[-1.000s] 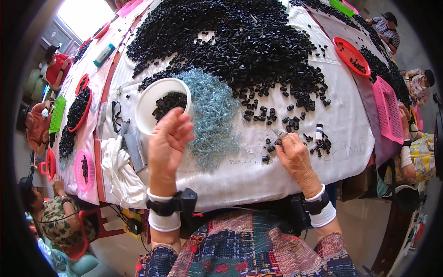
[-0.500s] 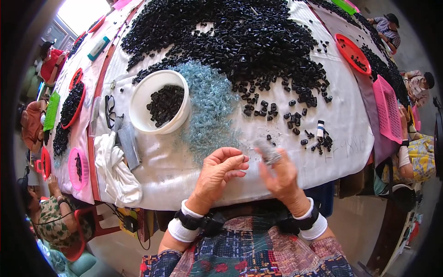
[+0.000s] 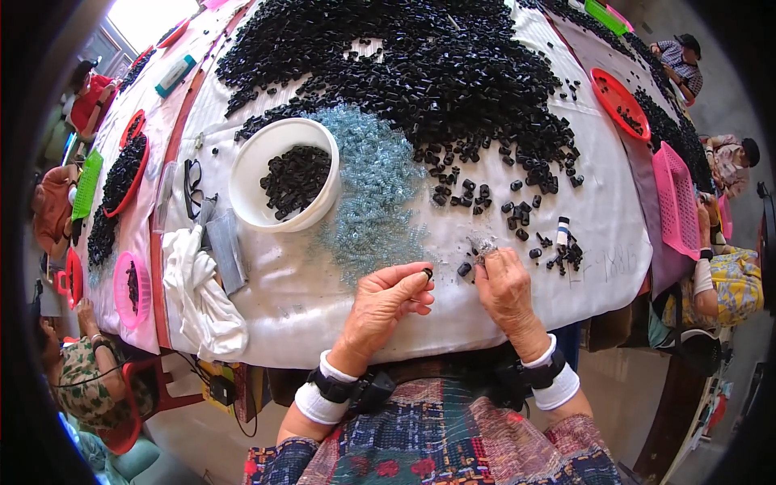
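Note:
My left hand [image 3: 386,305] is closed in a pinch, with a small black plastic piece [image 3: 428,274] between thumb and forefinger, just over the cloth. To its right, my right hand [image 3: 507,289] reaches down to the table, its fingers closed round a greyish, crinkled wad [image 3: 482,244] whose exact kind I cannot make out. One loose black cylinder [image 3: 464,268] lies beside the right fingertips. Beyond my left hand spreads a heap of clear bluish plastic pieces [image 3: 368,190]. The big pile of small black parts [image 3: 453,89] covers the far side of the table.
A white bowl [image 3: 242,182] of black pieces stands left of the clear heap. Left of it lie eyeglasses [image 3: 191,187] and a white cloth [image 3: 198,299]. At right are a small white bottle [image 3: 563,232] and a pink basket [image 3: 675,198]. Co-workers sit along both sides.
My right hand has moved down and slightly right, bringing the grey wad to the table by the loose black parts. The black piece in my left pinch shows more clearly.

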A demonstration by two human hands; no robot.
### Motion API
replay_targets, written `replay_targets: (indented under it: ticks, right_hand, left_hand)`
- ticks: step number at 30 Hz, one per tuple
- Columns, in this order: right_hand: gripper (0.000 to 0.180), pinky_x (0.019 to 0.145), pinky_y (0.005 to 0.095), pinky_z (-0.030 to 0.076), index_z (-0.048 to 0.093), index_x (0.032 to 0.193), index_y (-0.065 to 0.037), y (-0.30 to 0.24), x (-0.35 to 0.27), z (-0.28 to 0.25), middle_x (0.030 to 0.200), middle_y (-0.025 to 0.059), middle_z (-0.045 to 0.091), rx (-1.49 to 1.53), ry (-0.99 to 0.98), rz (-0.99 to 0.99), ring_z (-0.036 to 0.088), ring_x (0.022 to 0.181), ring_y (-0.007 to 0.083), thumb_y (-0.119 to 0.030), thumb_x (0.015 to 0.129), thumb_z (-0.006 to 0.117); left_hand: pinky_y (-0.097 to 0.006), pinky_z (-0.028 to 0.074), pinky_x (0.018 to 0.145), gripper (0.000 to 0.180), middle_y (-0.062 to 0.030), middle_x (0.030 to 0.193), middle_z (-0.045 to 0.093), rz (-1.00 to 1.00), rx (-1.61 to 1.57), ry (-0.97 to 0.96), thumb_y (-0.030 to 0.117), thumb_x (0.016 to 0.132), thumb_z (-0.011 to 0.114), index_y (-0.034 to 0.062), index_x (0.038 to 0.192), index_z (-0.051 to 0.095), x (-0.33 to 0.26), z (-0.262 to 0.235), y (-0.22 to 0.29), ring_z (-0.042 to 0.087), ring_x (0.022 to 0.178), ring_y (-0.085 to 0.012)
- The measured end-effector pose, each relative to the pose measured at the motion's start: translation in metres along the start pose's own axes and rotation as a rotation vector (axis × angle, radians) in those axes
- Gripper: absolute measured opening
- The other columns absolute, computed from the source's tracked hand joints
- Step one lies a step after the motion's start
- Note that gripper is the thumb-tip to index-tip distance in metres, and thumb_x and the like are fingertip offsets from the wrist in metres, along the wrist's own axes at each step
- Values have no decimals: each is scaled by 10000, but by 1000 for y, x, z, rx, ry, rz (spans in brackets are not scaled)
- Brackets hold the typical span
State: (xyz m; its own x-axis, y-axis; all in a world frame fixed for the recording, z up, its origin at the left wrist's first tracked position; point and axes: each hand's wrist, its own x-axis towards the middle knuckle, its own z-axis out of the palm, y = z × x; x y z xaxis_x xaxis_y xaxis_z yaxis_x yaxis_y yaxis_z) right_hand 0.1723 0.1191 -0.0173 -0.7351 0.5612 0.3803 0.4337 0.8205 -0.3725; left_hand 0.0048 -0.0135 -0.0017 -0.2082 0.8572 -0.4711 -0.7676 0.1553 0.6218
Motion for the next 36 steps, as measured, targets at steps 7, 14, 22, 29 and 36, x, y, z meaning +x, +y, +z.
replay_targets:
  ticks: [7, 14, 22, 29, 36]
  right_hand:
    - [265, 604, 370, 489, 555, 953, 38, -36, 14, -24, 840, 170, 575, 437, 97, 74, 583, 706, 322, 91, 702, 622]
    - [257, 666, 390, 499, 567, 949, 52, -47, 18, -35, 855, 177, 579, 457, -21, -100, 583, 765, 353, 99, 699, 606]
    - [273, 675, 375, 505, 574, 970, 46, -46, 17, -37, 857, 174, 598, 459, -46, -131, 597, 759, 339, 108, 704, 577]
    - [375, 608, 314, 493, 603, 1044, 0, -50, 9, -32, 866, 123, 620, 626, 101, 139, 599, 688, 266, 130, 692, 582]
    - [256, 611, 262, 479, 604, 1004, -2, -45, 14, -25, 857, 81, 633, 488, 151, -29, 589, 701, 137, 103, 771, 589]
  left_hand:
    - [-235, 540, 632, 233, -99, 892, 666, 50, 151, -47, 87, 841, 659, -24, 1040, 618, -3, 2, -4, 657, 753, -146]
    - [-229, 528, 636, 215, -86, 885, 673, 174, 322, -60, 73, 818, 680, -22, 1004, 633, -3, 14, 0, 653, 761, -132]
    - [-228, 527, 635, 198, -78, 883, 677, 240, 431, -35, 63, 811, 685, -9, 992, 649, 0, 15, -5, 653, 762, -124]
    - [-234, 534, 631, 201, -83, 887, 674, 197, 285, -68, 74, 821, 679, -14, 998, 642, 0, 14, -7, 658, 768, -142]
    - [-256, 531, 639, 184, -102, 905, 667, 217, 140, -58, 49, 840, 643, -19, 1010, 622, -1, 0, -8, 641, 729, -147]
